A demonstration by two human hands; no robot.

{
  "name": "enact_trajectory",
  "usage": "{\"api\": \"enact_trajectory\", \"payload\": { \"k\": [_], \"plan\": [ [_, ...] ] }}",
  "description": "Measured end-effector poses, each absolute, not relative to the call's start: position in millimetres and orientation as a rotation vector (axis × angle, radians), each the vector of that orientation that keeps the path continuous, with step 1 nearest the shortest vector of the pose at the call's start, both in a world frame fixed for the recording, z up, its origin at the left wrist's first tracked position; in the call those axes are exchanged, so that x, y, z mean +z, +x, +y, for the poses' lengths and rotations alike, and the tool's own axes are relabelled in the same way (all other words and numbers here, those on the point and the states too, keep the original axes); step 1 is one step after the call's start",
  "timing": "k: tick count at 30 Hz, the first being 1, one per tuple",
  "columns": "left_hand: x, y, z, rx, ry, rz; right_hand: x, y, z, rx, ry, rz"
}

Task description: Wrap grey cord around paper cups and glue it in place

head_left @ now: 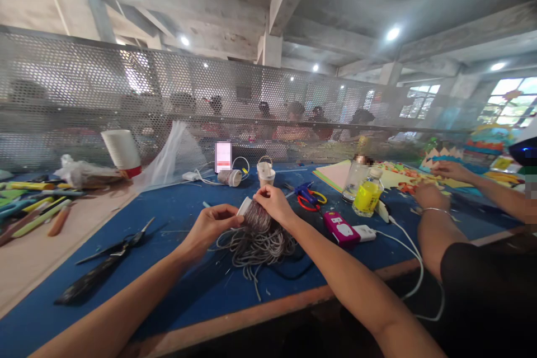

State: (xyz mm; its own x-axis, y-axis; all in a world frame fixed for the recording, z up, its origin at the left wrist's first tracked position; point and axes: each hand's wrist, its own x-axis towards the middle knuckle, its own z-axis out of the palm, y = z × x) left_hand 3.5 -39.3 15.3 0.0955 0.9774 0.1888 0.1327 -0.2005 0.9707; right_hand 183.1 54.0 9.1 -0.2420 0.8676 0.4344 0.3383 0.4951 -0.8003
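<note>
Over the blue table, a white cup wrapped in grey-brown cord (pixel 257 217) lies tilted on its side between my hands. My left hand (pixel 220 219) is closed on its white rim from the left. My right hand (pixel 274 206) presses its fingers on the wrapped side from above; the exact grip of its fingertips is partly hidden. Beneath the cup spreads a loose heap of grey cord (pixel 262 249), with strands trailing toward the front edge. Behind my hands stand a small cup with a looped handle (pixel 265 172) and another cord-wrapped cup (pixel 230 178) on its side.
Black scissors (pixel 115 251) lie at left, blue-and-red scissors (pixel 309 196) at right. A magenta power bank (pixel 340 228) with a white cable, a yellow-labelled bottle (pixel 368 194) and stacked paper cups (pixel 121 151) stand around. A co-worker's hands (pixel 432 196) handle paper pieces at right.
</note>
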Motion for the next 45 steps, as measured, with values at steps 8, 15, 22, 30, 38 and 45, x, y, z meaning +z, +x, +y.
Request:
{"api": "enact_trajectory", "payload": {
  "k": [8,15,22,30,38,45],
  "plan": [
    [14.2,3.1,-37.7,1.215,1.501,1.141,5.2,183.6,57.4,0.706,-1.009,-1.809],
    [13.9,2.6,-37.8,1.22,1.516,1.145,6.7,182.7,56.5,0.716,-1.01,-1.815],
    [12.6,2.5,-37.5,1.21,1.539,1.149,5.5,182.7,57.5,0.731,-1.02,-1.811],
    [13.8,2.7,-37.5,1.21,1.535,1.149,5.8,183.0,57.3,0.733,-1.026,-1.816],
    [13.5,2.1,-36.8,1.241,1.495,1.147,5.7,183.0,57.4,0.74,-1.006,-1.795],
    [12.0,1.0,-35.8,1.242,1.434,1.118,6.7,183.8,58.0,0.759,-0.98,-1.805]
  ]
}}
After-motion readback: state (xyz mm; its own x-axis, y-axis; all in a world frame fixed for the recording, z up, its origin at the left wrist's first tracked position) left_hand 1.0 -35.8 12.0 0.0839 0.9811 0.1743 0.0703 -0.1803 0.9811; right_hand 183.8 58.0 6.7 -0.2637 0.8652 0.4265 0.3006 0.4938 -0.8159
